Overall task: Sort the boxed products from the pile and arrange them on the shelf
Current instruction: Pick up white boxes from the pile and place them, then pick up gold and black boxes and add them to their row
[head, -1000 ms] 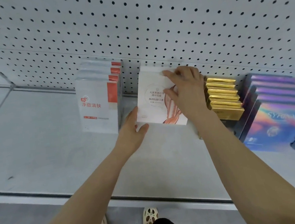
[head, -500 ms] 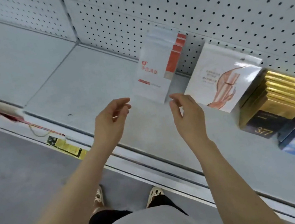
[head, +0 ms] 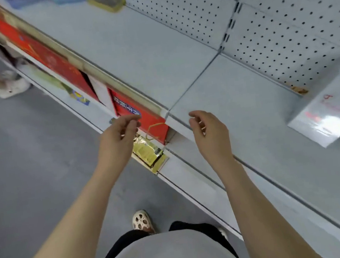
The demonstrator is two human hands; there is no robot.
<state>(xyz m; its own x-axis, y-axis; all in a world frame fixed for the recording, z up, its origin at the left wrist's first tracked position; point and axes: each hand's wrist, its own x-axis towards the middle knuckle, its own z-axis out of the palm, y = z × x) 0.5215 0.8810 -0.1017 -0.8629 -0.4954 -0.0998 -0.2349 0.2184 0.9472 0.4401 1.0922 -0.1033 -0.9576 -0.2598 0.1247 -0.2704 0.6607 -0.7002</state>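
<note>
Red boxes [head: 55, 64] under the shelf [head: 153, 50]; white box [head: 324, 115] on it.

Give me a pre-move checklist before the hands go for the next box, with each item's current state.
1. Left hand free: ok, fingers loosely curled, holding nothing.
2. Right hand free: ok, relaxed, holding nothing.
3. Open space on the shelf: ok, bare grey surface runs to the left of the white boxes.
4. White boxes standing upright against the pegboard: cannot tell, blurred and cut off at the right edge.
5. Pile of unsorted boxes in view: not ok, only red boxes on the lower level show.
6. Aisle clear: not ok, another person's feet stand at the left.
</note>
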